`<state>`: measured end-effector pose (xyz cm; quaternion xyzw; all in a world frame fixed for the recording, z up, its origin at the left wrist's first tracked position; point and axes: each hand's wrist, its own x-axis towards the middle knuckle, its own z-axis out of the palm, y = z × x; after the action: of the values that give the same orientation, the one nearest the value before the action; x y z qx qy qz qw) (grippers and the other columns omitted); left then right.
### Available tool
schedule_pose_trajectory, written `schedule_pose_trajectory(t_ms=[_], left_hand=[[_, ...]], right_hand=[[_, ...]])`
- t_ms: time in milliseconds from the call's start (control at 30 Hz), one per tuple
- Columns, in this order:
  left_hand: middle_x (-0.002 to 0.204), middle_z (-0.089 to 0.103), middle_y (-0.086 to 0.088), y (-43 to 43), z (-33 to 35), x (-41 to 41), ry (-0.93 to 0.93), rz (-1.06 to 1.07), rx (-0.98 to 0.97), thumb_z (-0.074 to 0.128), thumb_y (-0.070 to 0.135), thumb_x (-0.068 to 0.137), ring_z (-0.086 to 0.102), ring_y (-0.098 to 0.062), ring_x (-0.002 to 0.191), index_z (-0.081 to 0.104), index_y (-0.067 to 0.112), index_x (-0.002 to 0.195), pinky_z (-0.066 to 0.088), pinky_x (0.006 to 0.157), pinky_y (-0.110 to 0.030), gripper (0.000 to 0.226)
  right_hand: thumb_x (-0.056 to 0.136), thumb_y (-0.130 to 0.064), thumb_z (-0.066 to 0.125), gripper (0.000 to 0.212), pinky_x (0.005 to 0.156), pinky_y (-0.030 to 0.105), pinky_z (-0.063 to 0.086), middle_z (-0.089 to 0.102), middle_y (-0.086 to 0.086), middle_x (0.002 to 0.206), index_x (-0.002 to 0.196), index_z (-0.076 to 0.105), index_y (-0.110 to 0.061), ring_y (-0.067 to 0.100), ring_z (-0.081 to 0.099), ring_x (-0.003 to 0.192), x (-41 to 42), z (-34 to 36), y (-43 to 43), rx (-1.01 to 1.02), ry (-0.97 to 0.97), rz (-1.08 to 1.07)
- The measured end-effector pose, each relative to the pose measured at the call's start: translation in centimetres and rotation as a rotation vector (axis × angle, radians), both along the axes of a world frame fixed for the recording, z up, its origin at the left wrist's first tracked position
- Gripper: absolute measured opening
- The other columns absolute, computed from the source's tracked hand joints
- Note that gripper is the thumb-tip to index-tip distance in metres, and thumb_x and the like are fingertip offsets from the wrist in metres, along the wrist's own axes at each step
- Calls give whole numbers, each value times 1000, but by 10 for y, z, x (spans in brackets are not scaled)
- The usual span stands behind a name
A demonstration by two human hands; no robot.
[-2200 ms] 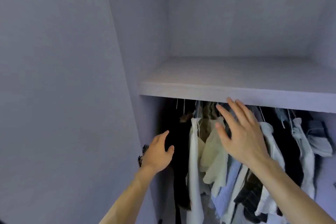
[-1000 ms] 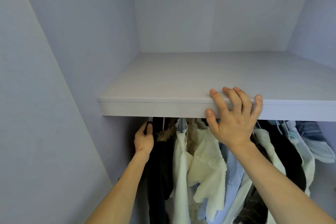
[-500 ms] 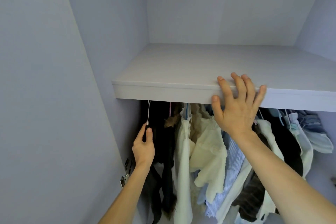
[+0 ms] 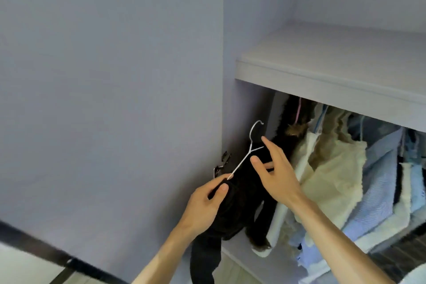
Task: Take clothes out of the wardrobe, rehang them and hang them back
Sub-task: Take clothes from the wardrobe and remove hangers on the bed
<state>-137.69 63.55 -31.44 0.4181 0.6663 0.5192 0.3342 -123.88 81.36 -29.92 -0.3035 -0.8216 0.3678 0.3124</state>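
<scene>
A black garment (image 4: 239, 205) hangs on a thin white wire hanger (image 4: 250, 147), out of the wardrobe and in front of its left side. My left hand (image 4: 205, 205) grips the garment's left shoulder together with the hanger's arm. My right hand (image 4: 274, 173) is spread with straight fingers against the garment's upper right, the forefinger near the hanger's neck. The hanger's hook is free in the air, tilted left.
Inside the wardrobe hang several clothes: a cream fringed top (image 4: 332, 168), a blue striped shirt (image 4: 378, 191), a dark fur-trimmed piece on a pink hanger (image 4: 298, 110). A white shelf (image 4: 322, 80) spans above them. The open door panel (image 4: 110, 99) stands at the left, with hinges (image 4: 222, 163).
The black garment came off the rail and out of the wardrobe, lower and to the left. My left hand shifted from the hook to the shoulder. My right hand left the shelf edge for the garment.
</scene>
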Motion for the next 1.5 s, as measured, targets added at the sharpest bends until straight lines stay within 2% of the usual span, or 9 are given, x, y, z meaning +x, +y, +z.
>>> schedule_pose_trajectory(t_ms=[167, 533, 667, 1033, 1167, 1200, 1233, 1333, 1500], left_hand=[[126, 65, 21, -77, 8, 22, 92, 88, -98, 49, 34, 104, 57, 1, 122, 61, 44, 130, 43, 106, -26, 30], [119, 39, 25, -259, 34, 143, 429, 778, -519, 54, 54, 83, 46, 0, 111, 60, 54, 109, 37, 97, -18, 26], [89, 69, 18, -292, 51, 176, 245, 1007, -445, 55, 52, 83, 63, 2, 85, 64, 42, 98, 46, 73, -15, 20], [51, 28, 9, -413, 76, 213, 188, 1363, -350, 63, 55, 90, 31, -12, 48, 72, 52, 103, 30, 59, -32, 15], [46, 52, 9, -444, 97, 224, 156, 1377, -210, 67, 46, 92, 43, 1, 45, 77, 41, 104, 37, 63, -26, 16], [82, 65, 4, -450, 103, 227, 147, 1384, -167, 68, 42, 92, 46, 3, 47, 77, 38, 104, 42, 69, -24, 16], [56, 30, 25, -455, 110, 229, 142, 1391, -132, 67, 40, 93, 47, 4, 48, 78, 35, 105, 45, 75, -20, 17], [54, 61, 23, -473, 126, 232, 164, 1418, -63, 66, 32, 95, 53, 11, 51, 78, 24, 108, 43, 69, -5, 19], [79, 53, 31, -496, 152, 219, 104, 1646, 88, 67, 24, 94, 64, -4, 91, 77, 18, 109, 41, 60, 0, 19]], right_hand=[[99, -54, 34, 27, 73, 5, 41, 67, -29, 87, 110, 58, -48, -12, 61, 76, -29, 3, -37, 190, -70, 228], [104, -41, 45, 32, 57, 34, 54, 68, -10, 67, 104, 70, -23, 15, 68, 61, -20, 5, -231, 291, 158, 808], [101, -36, 55, 23, 52, 33, 51, 65, -7, 61, 102, 72, -21, 14, 61, 53, -9, 15, -305, 265, 250, 965], [98, -53, 55, 36, 61, 14, 46, 52, -10, 122, 119, 62, -24, 8, 61, 71, -12, -17, -401, -120, 509, 1070], [94, -63, 41, 50, 84, 11, 40, 46, -3, 130, 128, 51, -28, -17, 52, 95, -25, -54, -399, -405, 177, 836], [93, -63, 40, 60, 90, 9, 38, 42, 0, 138, 136, 48, -23, -25, 48, 99, -31, -60, -399, -460, 71, 847], [93, -63, 39, 68, 95, 7, 37, 39, 3, 146, 143, 45, -18, -27, 45, 105, -37, -68, -400, -494, -8, 883], [93, -67, 39, 67, 110, 37, 44, 55, 3, 143, 138, 54, -20, 12, 52, 130, -52, -87, -414, -467, -135, 1078], [84, -77, 48, 71, 109, 30, 39, 56, -24, 137, 142, 49, -36, 2, 48, 133, -64, -89, -447, -572, -278, 1306]])
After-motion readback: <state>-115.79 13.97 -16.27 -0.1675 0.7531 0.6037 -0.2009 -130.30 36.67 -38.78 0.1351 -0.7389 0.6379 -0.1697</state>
